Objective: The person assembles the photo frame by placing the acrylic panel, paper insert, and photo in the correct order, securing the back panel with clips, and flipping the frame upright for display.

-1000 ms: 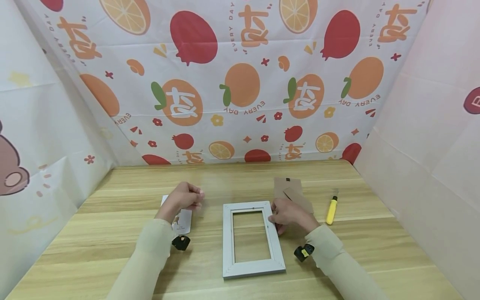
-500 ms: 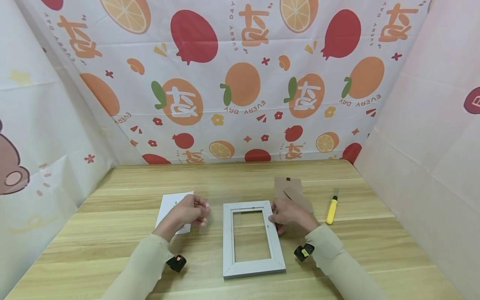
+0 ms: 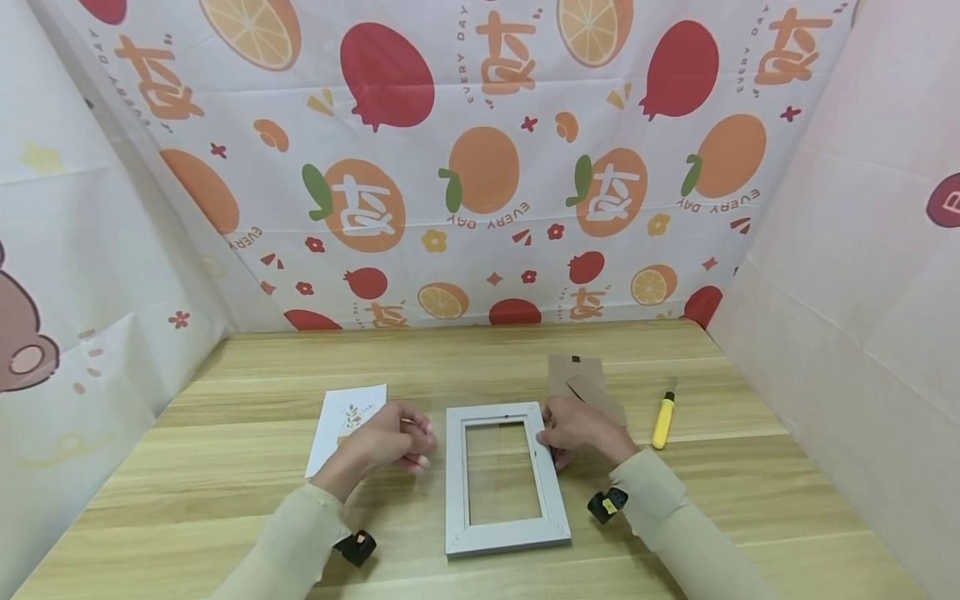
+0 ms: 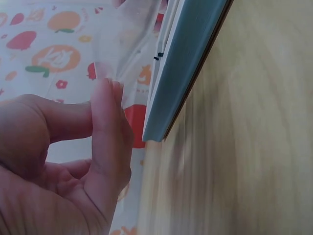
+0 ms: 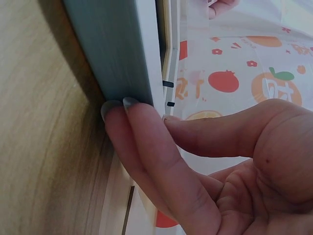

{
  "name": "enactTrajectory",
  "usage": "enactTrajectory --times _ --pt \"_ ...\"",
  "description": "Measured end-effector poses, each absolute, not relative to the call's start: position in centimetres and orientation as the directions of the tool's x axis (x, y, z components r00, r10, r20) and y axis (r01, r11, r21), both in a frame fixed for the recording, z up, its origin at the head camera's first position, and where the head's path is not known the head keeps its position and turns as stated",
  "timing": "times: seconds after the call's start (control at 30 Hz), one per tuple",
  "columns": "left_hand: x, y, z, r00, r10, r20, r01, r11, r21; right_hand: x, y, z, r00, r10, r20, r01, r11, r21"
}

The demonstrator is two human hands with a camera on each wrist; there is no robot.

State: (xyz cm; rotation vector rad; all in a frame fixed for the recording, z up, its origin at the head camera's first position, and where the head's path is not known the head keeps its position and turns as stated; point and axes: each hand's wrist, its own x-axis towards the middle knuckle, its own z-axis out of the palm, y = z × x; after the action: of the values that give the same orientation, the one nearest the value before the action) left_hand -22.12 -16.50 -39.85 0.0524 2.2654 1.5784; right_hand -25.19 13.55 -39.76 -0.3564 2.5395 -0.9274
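Note:
A white picture frame [image 3: 510,533] lies on the table, its inner opening showing wood. Thumb and fingers of my left hand [image 3: 397,437] pinch a clear, see-through sheet [image 4: 124,41] by its edge, left of the frame. In the left wrist view the sheet rises from the fingertips beside the frame's inner side; from the head it is barely visible. My right hand [image 3: 577,425] grips the frame's right side, thumb on top and fingers [image 5: 151,137] against the outer edge. Small dark tabs [image 5: 167,84] stick out along the frame's inner edge.
A white card [image 3: 337,417] with a printed plant lies left, partly behind the left hand. Beyond the right hand is a brown backing board [image 3: 562,375] with a stand flap. A yellow-handled craft knife [image 3: 663,421] lies farther right. Printed cloth hangs around the table [image 3: 187,475].
My left hand has moved right and toward me with the clear sheet, coming closer to the frame and uncovering more of the white card. Right hand and frame have stayed put.

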Motion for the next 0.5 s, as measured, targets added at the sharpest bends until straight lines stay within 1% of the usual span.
enactTrajectory --times 0.23,0.5 --pt "-21.6 -16.1 -39.8 -0.911 0.31 -0.273 -0.145 0.378 0.915 -25.2 13.6 -39.7 -0.889 -0.351 -0.293 -0.091 0.764 -0.639" --pt "-21.0 -14.9 -39.9 -0.893 0.321 -0.316 -0.191 0.366 0.911 -25.2 13.5 -39.7 -0.888 -0.347 -0.302 -0.087 0.772 -0.63"
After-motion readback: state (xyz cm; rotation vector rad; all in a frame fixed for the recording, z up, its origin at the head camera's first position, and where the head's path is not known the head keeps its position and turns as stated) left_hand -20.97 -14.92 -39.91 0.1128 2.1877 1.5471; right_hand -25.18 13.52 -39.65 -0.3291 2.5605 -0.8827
